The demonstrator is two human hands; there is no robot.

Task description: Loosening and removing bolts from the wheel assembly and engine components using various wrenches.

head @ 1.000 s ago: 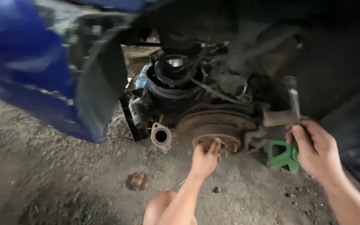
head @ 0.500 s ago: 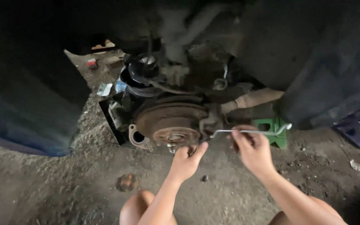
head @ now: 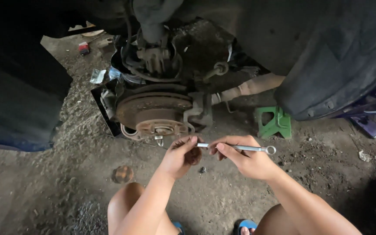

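Below the rusty brake disc [head: 154, 109], both hands hold a thin wrench [head: 240, 148]; left hand [head: 180, 156] pinches its tip, right hand [head: 245, 157] grips the shaft; wheel is off; wrench not yet on any bolt; green stand [head: 275, 122] right of disc.

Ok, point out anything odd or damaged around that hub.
The brake disc is heavily rusted, with no wheel mounted. A small nut and a rusty cap lie loose on the dirt. Both hands hold the wrench.

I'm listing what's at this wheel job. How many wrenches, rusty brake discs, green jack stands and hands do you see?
Wrench: 1
Rusty brake disc: 1
Green jack stand: 1
Hands: 2, left hand and right hand
Total: 5
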